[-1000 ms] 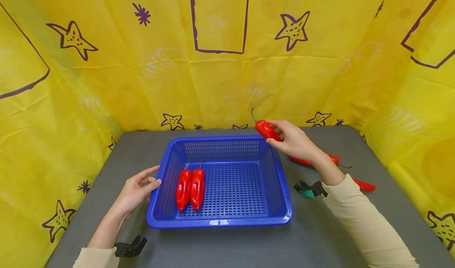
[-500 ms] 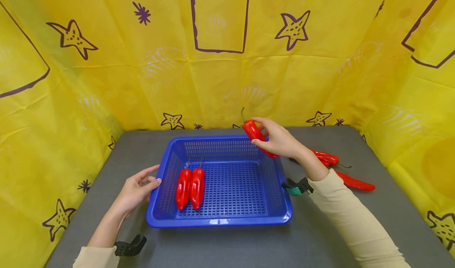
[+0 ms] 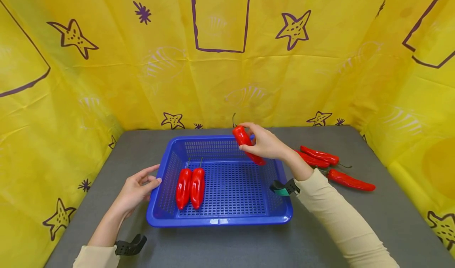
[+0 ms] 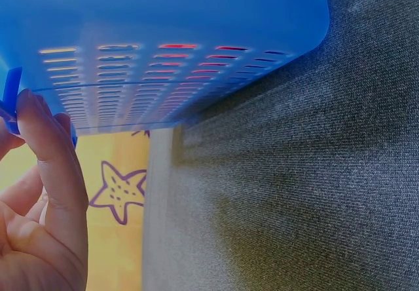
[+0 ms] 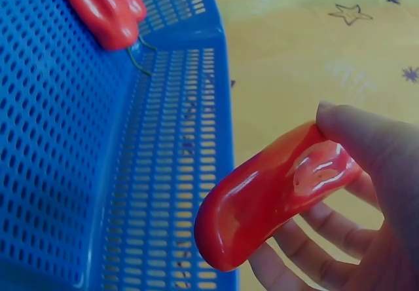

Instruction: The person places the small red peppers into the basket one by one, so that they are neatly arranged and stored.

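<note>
In the head view my right hand holds a glossy red pepper between thumb and fingers, above the back right part of a blue plastic basket. Its green stem points up and its tip slants down to the right. The right wrist view shows the same pepper, its smooth rounded tip towards the camera. My left hand grips the basket's left rim with thumb and fingers. Inside the basket, at the left, two red peppers lie side by side, stems to the back.
Right of the basket, several more red peppers lie in a loose group on the grey tabletop. A yellow patterned cloth encloses the table at the back and sides. Black straps sit at the wrists.
My right hand has carried the pepper leftwards, from the basket's back right corner to over its inside. More of the peppers on the table show now. The left hand stays put.
</note>
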`<state>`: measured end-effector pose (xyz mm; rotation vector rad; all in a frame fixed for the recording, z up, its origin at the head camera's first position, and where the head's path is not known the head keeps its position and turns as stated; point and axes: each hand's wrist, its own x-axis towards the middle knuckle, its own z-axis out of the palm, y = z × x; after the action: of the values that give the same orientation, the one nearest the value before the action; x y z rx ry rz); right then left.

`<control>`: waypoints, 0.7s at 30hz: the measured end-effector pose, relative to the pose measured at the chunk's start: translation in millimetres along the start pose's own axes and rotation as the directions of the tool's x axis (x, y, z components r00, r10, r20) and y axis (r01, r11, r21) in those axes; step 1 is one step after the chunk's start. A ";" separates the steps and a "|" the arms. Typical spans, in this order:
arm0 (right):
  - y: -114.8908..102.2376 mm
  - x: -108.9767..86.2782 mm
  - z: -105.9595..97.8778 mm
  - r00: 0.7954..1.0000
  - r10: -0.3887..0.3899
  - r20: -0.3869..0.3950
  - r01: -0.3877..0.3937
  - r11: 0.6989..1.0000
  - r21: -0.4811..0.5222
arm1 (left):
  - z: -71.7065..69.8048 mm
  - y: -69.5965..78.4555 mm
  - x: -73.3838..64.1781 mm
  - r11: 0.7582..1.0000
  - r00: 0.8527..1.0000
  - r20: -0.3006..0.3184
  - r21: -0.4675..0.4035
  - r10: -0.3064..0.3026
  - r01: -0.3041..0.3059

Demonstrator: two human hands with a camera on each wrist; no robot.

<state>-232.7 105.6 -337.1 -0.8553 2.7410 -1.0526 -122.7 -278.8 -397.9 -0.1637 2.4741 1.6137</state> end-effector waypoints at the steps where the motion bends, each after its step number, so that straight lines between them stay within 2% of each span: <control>1: -1.1 0.6 1.6 1.000 0.005 0.004 -0.005 1.000 0.010 | -0.1 0.1 -0.1 1.000 1.000 0.000 0.003 -0.001 0.001; 6: -6.6 3.6 10.0 0.999 0.032 0.040 -0.034 0.998 0.045 | -0.8 0.4 -0.4 1.000 1.000 0.005 0.011 -0.006 0.006; 16: -15.2 11.7 29.0 0.995 0.071 0.071 -0.073 0.997 0.025 | -1.0 1.2 -0.8 1.000 1.000 0.001 0.025 -0.016 0.016; 21: -19.3 15.0 39.7 0.991 0.099 0.088 -0.104 0.993 0.051 | -0.9 1.6 -0.7 0.999 1.000 0.001 0.028 -0.021 0.021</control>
<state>-225.6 62.5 -353.2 -0.7269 2.6414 -1.0426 -122.5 -279.0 -396.0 -0.1844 2.4840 1.5699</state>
